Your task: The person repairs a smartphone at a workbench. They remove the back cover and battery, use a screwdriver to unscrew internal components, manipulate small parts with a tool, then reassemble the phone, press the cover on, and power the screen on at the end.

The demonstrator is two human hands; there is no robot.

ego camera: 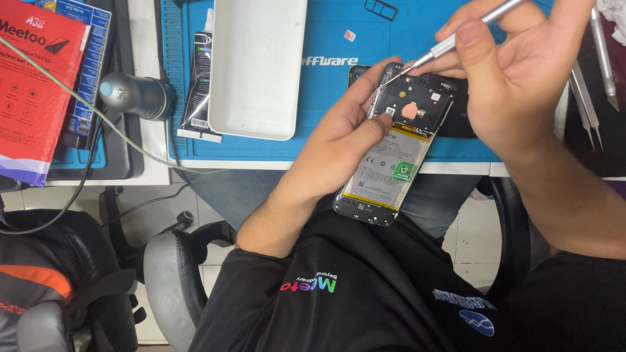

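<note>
My left hand [339,140] holds an opened phone [391,156] with its back cover off, battery and circuit board showing, over the table's front edge and my lap. The thumb lies across the phone's left side. My right hand [515,85] grips a thin silver screwdriver [450,42], whose tip touches the phone's top left corner.
A blue work mat [326,39] covers the white table. On it lie a white tray [257,65], a black glue tube [199,85] and a small black SIM tray frame [381,9]. Metal tweezers [596,72] lie at the right. A red package [32,85] and a grey tool [134,94] sit left.
</note>
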